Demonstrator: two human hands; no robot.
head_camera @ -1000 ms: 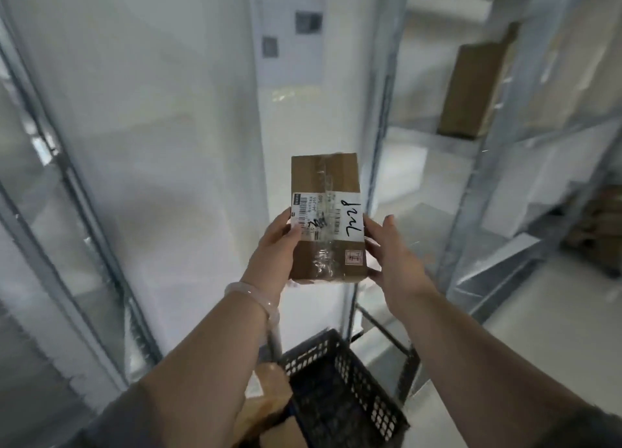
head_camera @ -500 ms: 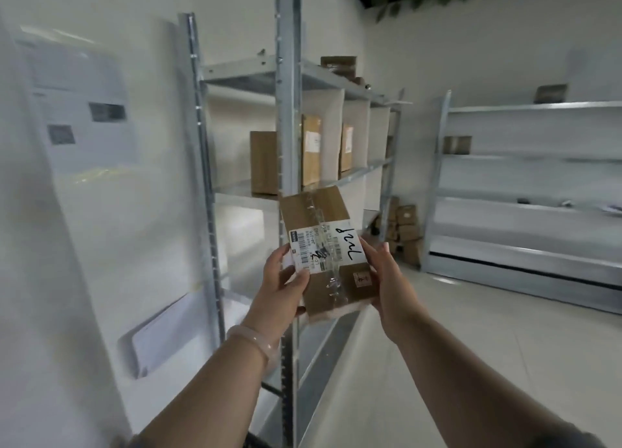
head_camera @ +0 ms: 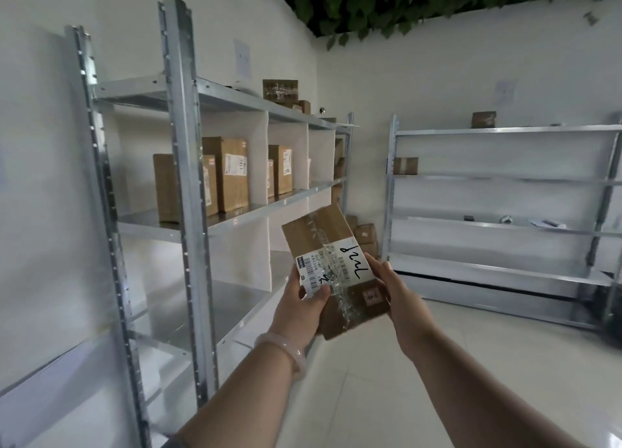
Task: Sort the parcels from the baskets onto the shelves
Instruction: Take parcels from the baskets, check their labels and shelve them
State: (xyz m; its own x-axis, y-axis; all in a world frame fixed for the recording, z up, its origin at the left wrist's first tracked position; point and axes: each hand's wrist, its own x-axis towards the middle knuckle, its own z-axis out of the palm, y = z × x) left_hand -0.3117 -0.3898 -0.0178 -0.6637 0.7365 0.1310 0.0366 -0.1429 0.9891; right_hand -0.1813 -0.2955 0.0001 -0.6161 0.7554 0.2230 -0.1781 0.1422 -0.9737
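Holding a small brown parcel [head_camera: 331, 272] in the air, near the shelves' [head_camera: 269, 205] front edge.
The left hand [head_camera: 296, 309] and right hand [head_camera: 397, 299] each grip one side with curled fingers [head_camera: 377, 266]. It looks light and stiff; the shiny tape may be slippery, so bare sides hold best.
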